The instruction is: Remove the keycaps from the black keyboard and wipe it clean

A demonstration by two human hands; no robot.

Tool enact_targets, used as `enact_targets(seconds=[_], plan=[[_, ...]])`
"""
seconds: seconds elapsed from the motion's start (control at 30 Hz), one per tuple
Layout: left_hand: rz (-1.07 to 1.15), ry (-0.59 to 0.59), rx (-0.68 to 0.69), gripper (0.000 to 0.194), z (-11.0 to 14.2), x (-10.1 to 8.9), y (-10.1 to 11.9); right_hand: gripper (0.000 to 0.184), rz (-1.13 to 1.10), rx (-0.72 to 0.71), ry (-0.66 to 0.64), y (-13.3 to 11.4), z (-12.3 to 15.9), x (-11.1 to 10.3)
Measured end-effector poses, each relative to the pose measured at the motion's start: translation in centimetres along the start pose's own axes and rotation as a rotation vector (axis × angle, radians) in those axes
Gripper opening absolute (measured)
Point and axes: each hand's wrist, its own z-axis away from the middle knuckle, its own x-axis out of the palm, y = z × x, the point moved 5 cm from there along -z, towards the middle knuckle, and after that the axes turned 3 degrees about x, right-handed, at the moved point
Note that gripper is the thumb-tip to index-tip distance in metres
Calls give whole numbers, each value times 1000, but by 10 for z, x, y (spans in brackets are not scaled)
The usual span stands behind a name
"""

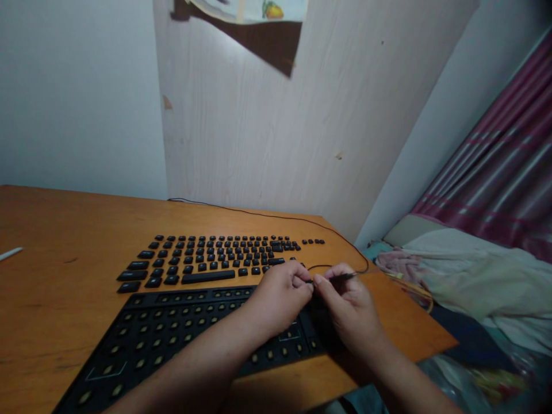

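Observation:
My left hand [287, 296] and my right hand [351, 305] meet above the right end of a black keyboard base [190, 322], fingertips close together. A thin dark tool with a tapered end [344, 277] is pinched in the right hand and points to the right. The left thumb and fingers are closed on a small dark piece, too small and covered to name. The keyboard base has its keys off, and rows of pale key posts show. Behind it, loose black keycaps lie in keyboard order, with the long space bar keycap [208, 277] in the front row.
Everything lies on an orange-brown wooden table [64, 230]. A thin black cable [259, 214] runs along the wall and curves down near my right hand. At the left edge is a white stick-like thing [11, 253]. Rumpled bedding [466, 276] lies beyond the table's right edge.

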Motion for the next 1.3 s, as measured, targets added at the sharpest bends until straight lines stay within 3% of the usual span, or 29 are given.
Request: enact_targets(seconds=[0.33, 0.43, 0.6, 0.7, 0.87, 1.03, 1.13, 1.3], plan=[[83, 69, -139, 13, 3, -6, -1, 18, 65, -68, -36, -9, 1, -3], [90, 83, -149, 14, 2, -7, -1, 21, 200, -159, -74, -8, -3, -7], [89, 85, -159, 16, 1, -8, -2, 24, 462, -379, -279, -11, -7, -5], [123, 70, -166, 20, 2, -7, -5, 25, 537, -386, -370, -13, -7, -4], [129, 63, -156, 22, 2, -6, -8, 19, 548, -380, -398, -13, -8, -5], [-18, 110, -127, 17, -2, -11, -12, 21, 469, -332, -307, 19, -42, -21], [-143, 86, -89, 13, -3, -10, -12, 23, 426, -147, -203, 57, -80, -38], [-320, 33, 31, 10, 1, -6, -11, 23, 389, -41, -176, 101, -124, -46]])
